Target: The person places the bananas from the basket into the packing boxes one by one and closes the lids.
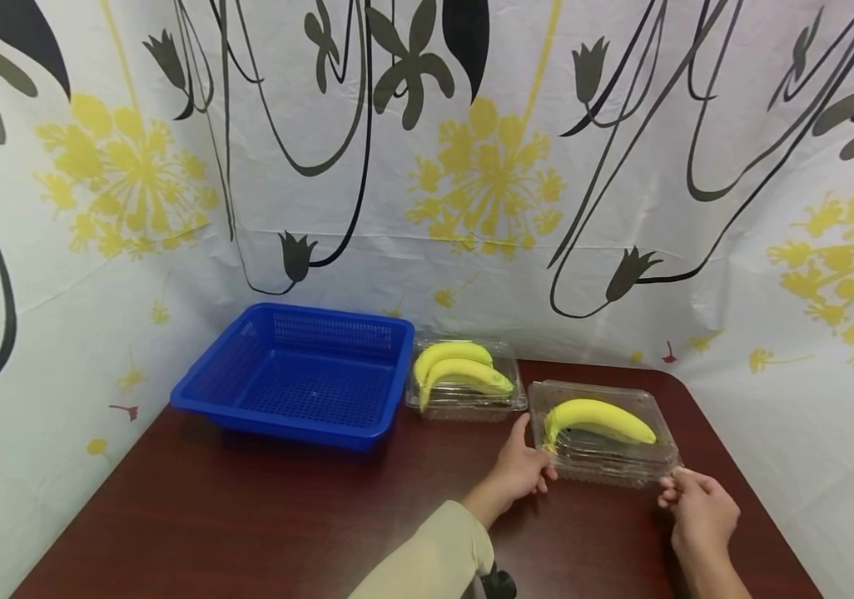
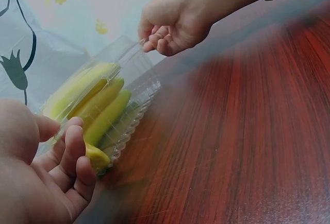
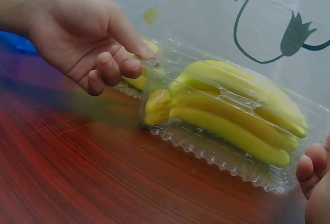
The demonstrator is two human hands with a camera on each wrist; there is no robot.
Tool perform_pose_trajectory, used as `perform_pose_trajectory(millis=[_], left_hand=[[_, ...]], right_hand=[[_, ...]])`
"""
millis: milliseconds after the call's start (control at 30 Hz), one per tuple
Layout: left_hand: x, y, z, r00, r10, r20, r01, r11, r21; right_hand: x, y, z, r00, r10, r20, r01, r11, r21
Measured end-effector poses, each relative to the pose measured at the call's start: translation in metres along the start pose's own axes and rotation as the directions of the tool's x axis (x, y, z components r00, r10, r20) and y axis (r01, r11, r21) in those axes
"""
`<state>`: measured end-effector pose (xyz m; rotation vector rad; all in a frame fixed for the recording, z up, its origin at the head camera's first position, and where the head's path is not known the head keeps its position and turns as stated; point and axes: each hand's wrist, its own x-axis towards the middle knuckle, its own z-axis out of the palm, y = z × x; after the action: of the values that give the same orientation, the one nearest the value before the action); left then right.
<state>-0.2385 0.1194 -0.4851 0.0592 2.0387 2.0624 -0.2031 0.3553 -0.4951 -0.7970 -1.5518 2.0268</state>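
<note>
A clear plastic clamshell box [image 1: 607,472] sits toward the right of the table, with a bunch of yellow bananas [image 3: 232,110] inside. Its lid lies over the bananas; whether it is latched I cannot tell. My left hand [image 1: 520,466] pinches the near left corner of the lid, thumb on top and fingers curled below, as the right wrist view shows. At the near right corner, my right hand [image 1: 700,507] pinches the plastic edge between thumb and fingers. Both hands also appear in the left wrist view, the left hand [image 2: 46,167] low and the right hand [image 2: 180,20] at the top.
Beside it on the left stands a second clear box [image 1: 464,413] with bananas [image 1: 464,374]. Farther left is a blue plastic basket [image 1: 292,428] with perforated sides. The dark red-brown table [image 1: 262,507] meets a patterned cloth [image 1: 352,200] behind and at both sides.
</note>
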Motion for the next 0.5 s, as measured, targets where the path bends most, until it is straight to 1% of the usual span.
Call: perform_pose_trajectory(millis=[100, 233, 367, 500], left_hand=[[-0.0010, -0.0005, -0.0008, 1.000, 0.013, -0.004, -0.013, 1.000, -0.008], [-0.0030, -0.0012, -0.0026, 0.999, 0.036, -0.014, -0.037, 0.999, -0.039], [-0.0047, -0.0013, -0.0057, 0.998, 0.060, -0.011, -0.060, 0.996, -0.066], [-0.0059, -0.0036, -0.0091, 0.997, 0.079, -0.003, -0.079, 0.995, -0.055]], right_hand=[[-0.0004, 0.0024, 0.0025, 1.000, -0.013, -0.025, 0.014, 0.999, 0.042], [-0.0017, 0.0027, 0.0061, 0.999, 0.009, -0.037, -0.005, 0.994, 0.110], [-0.0035, -0.0011, 0.0076, 0.999, 0.031, -0.041, -0.023, 0.984, 0.176], [-0.0064, -0.0054, 0.0078, 0.998, 0.033, -0.055, -0.021, 0.980, 0.200]])
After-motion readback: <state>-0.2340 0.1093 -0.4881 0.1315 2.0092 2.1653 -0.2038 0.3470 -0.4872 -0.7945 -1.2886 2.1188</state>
